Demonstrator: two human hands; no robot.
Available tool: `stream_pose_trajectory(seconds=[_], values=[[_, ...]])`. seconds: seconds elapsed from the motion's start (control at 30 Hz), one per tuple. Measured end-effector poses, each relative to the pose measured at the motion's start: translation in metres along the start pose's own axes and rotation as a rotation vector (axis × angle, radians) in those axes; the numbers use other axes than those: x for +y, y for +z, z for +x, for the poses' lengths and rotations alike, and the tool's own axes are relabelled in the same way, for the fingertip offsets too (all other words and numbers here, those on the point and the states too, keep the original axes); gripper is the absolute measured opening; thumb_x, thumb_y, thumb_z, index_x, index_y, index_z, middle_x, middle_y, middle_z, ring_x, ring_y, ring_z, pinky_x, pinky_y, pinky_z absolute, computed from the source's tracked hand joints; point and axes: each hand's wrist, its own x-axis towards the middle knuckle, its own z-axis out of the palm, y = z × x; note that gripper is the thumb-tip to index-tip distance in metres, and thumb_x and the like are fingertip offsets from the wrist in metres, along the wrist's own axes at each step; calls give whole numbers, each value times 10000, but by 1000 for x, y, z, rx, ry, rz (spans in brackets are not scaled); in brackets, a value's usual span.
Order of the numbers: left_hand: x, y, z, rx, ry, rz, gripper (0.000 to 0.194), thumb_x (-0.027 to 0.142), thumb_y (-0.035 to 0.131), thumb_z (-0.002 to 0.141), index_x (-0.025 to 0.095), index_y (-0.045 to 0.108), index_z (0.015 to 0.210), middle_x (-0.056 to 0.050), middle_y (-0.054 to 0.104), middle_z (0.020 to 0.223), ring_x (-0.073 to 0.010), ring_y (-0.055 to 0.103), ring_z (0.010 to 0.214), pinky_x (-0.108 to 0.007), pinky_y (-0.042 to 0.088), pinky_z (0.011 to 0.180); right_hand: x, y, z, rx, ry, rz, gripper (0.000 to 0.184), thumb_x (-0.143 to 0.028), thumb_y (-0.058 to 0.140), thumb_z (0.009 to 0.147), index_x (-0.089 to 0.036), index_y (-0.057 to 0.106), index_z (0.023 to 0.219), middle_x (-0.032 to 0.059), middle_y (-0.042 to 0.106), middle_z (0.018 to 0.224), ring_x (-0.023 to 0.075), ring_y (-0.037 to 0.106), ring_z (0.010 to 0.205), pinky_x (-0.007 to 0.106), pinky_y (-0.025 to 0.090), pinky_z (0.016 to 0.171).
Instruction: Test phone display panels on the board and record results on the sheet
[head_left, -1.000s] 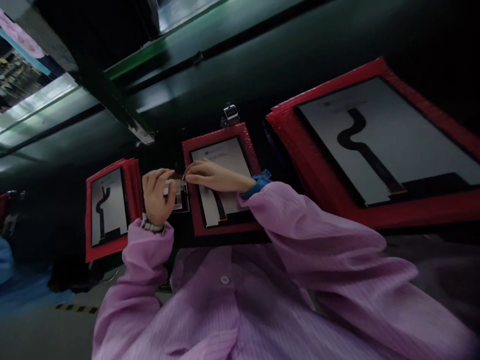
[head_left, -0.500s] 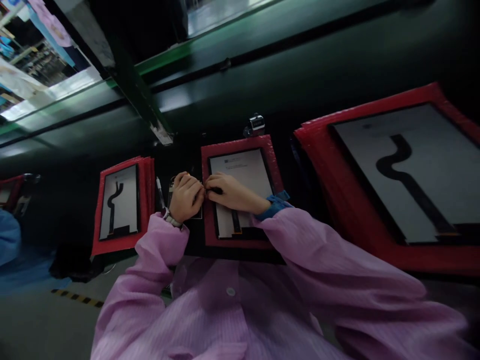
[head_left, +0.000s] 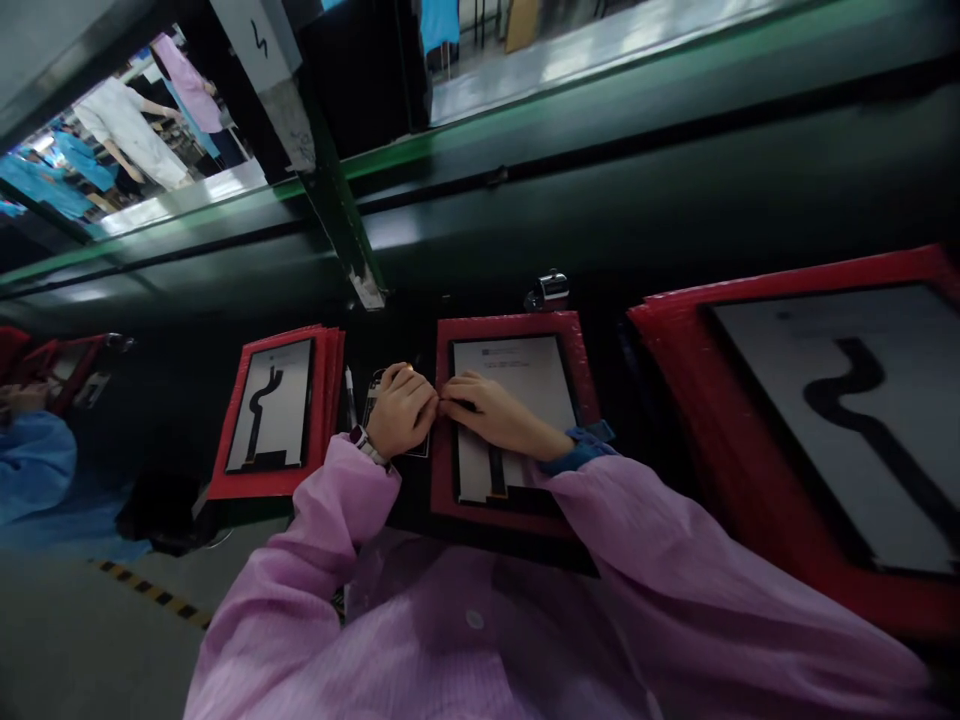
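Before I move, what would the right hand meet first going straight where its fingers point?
Most likely the left hand: it sits directly ahead of the right hand, so close that I cannot tell whether they touch.

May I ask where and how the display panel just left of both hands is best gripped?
Probably by its long edges, from above: the display panel lies flat and face-up on the red stack, and a black ribbon cable snakes along its face.
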Motion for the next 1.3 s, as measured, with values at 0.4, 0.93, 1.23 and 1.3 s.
stream_pose_trajectory(seconds=[0.4, 0.93, 1.23, 1.3], values=[[19, -10, -14, 552, -498, -42, 491, 340, 494, 1017, 217, 417, 1485, -192, 400, 1527, -302, 351, 1446, -527, 327, 1175, 33, -59, -1, 261, 222, -181, 347, -308, 377, 1033, -145, 682, 1062, 120, 725, 1109, 216, 664, 1045, 353, 497, 961], [88, 36, -66, -138, -142, -87, 692, 355, 490, 1018, 242, 177, 1625, -174, 330, 1642, -331, 254, 1552, -562, 381, 1200, 53, -73, 14, 336, 344, -618, 299, -197, 398, 1017, -128, 688, 1043, 180, 650, 1205, 304, 495, 1203, 437, 365, 988], [97, 24, -63, -23, -331, -149, 871, 385, 678, 914, 318, 170, 1618, -159, -1, 1706, -423, 2, 1576, -689, 271, 1201, 24, -89, 7, 503, 234, -576, 281, -174, 334, 1033, -172, 615, 1029, 108, 690, 1032, 230, 581, 1039, 377, 320, 1068], [98, 20, -61, 25, -406, -232, 985, 360, 749, 854, 324, 132, 1621, -153, -44, 1704, -425, 7, 1576, -677, 266, 1210, 12, -97, 3, 562, 219, -553, 287, -185, 304, 1040, -182, 590, 1027, 101, 685, 1019, 229, 586, 994, 361, 363, 979]])
